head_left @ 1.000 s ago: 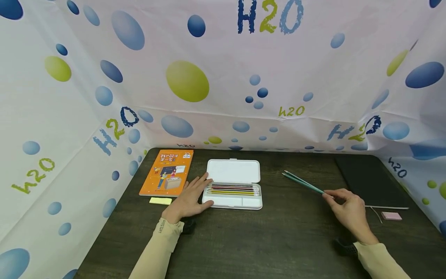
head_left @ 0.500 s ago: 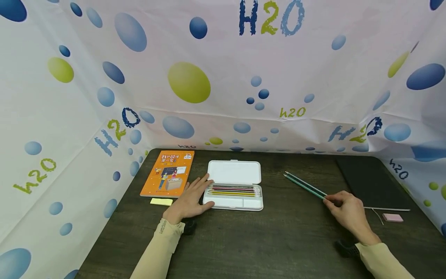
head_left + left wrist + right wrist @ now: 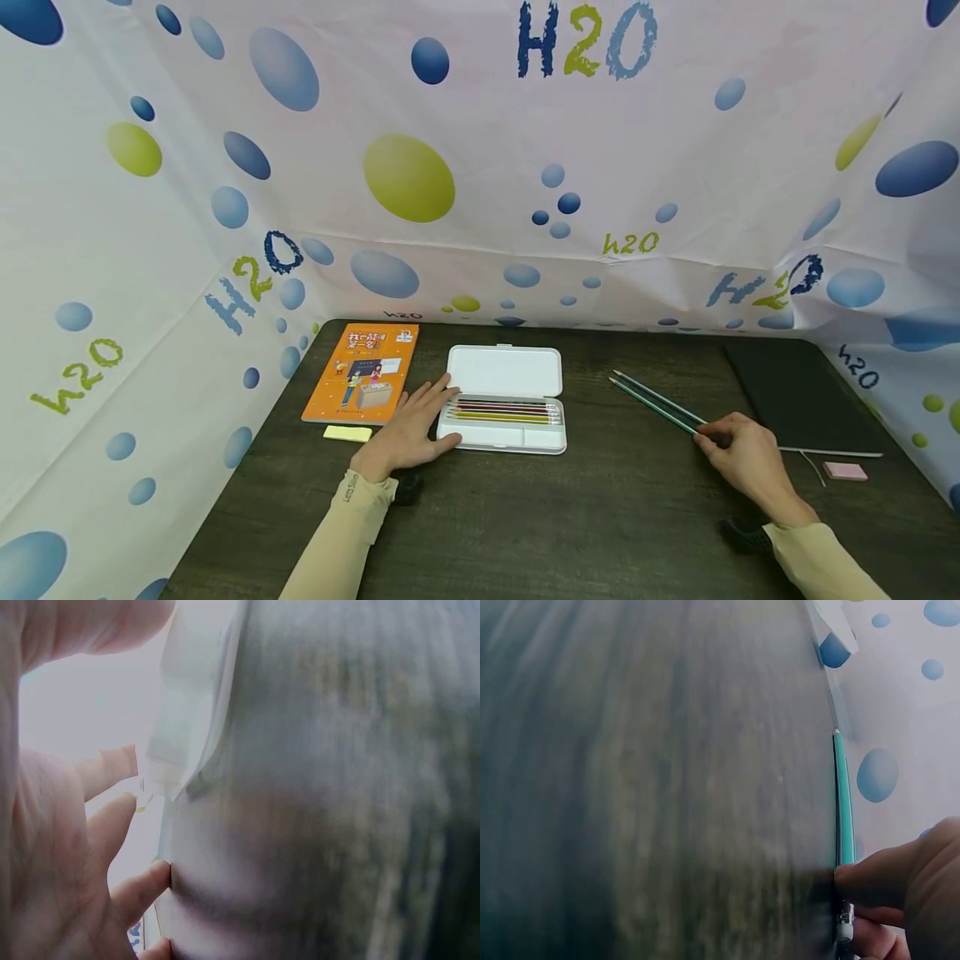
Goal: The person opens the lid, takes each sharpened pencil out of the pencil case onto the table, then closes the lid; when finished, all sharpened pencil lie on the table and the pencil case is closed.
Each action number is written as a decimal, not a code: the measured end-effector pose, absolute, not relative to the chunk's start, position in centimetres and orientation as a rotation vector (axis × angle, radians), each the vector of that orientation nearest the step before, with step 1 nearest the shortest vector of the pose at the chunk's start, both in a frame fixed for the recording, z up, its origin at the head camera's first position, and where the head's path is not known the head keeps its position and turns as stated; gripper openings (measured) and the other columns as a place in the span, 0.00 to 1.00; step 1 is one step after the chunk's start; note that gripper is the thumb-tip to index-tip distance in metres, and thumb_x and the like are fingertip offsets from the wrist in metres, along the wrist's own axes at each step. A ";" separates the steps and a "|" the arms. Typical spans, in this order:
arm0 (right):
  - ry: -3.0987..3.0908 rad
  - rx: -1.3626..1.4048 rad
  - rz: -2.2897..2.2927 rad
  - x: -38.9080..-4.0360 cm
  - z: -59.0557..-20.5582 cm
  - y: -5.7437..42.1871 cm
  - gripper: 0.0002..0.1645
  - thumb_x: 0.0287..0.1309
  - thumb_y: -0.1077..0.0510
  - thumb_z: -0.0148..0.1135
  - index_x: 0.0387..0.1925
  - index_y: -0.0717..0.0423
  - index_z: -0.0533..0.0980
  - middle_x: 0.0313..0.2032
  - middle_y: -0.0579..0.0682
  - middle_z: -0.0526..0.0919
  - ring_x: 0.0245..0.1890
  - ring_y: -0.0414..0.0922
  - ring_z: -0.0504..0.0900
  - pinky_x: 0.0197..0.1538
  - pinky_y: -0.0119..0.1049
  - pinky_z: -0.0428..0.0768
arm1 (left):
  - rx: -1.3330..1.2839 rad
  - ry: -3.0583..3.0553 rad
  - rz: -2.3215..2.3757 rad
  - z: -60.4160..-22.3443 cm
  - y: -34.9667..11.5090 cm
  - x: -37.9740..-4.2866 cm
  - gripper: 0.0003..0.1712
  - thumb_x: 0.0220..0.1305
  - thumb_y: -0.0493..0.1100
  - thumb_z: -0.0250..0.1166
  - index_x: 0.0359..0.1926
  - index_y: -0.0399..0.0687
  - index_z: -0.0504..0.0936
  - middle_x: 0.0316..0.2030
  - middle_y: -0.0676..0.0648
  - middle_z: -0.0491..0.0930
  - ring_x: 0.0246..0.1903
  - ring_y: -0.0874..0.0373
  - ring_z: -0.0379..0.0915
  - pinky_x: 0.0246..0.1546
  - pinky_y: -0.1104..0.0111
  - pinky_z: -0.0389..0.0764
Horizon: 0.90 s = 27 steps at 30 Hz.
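Note:
In the head view my left hand lies with fingers spread at the left edge of an open white pencil case. Several colored pencils lie in the case's tray. The left wrist view shows the same hand beside the pale case. Over on the right, my right hand pinches two green pencils near their rear ends, tips pointing to the far left. A green pencil and its metal-banded end show close to the thumb in the right wrist view; the second pencil is mostly hidden there.
An orange book lies at the back left, with a yellow strip-shaped item below it. To the right are a black flat folder or notebook and a pink eraser. Printed sheeting walls the dark table's far side.
The two green pencils have fanned apart between my right fingers, their tips now slightly separated. My right hand has shifted very little; the left hand stays at the case.

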State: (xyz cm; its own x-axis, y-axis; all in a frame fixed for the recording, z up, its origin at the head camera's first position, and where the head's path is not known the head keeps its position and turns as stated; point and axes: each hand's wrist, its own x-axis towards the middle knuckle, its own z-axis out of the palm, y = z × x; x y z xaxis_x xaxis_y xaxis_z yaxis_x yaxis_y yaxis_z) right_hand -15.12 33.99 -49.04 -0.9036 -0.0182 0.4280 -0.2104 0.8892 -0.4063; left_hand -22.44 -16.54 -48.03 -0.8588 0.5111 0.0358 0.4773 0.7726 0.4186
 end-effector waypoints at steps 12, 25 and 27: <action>-2.603 0.169 0.683 -15.7 -47.9 33.4 0.06 0.50 0.57 0.76 0.29 0.55 0.87 0.27 0.47 0.80 0.24 0.43 0.74 0.28 0.37 0.69 | 0.793 2.890 0.658 -48.1 -16.5 -22.4 0.45 0.65 0.66 0.61 0.76 0.55 0.60 0.78 0.50 0.46 0.75 0.39 0.43 0.69 0.35 0.43; -2.693 0.338 0.807 -18.0 -46.5 28.8 0.09 0.58 0.55 0.71 0.38 0.55 0.86 0.31 0.43 0.83 0.28 0.40 0.76 0.31 0.37 0.74 | 0.796 2.892 0.644 -48.1 -16.6 -22.5 0.45 0.64 0.66 0.60 0.77 0.56 0.59 0.78 0.50 0.46 0.75 0.39 0.43 0.69 0.36 0.44; -2.722 0.386 0.823 -18.4 -46.5 27.8 0.11 0.59 0.54 0.71 0.41 0.55 0.86 0.32 0.42 0.83 0.31 0.42 0.78 0.33 0.39 0.75 | 0.799 2.893 0.645 -48.2 -16.6 -22.5 0.45 0.64 0.67 0.60 0.77 0.56 0.59 0.78 0.50 0.46 0.75 0.39 0.44 0.69 0.36 0.44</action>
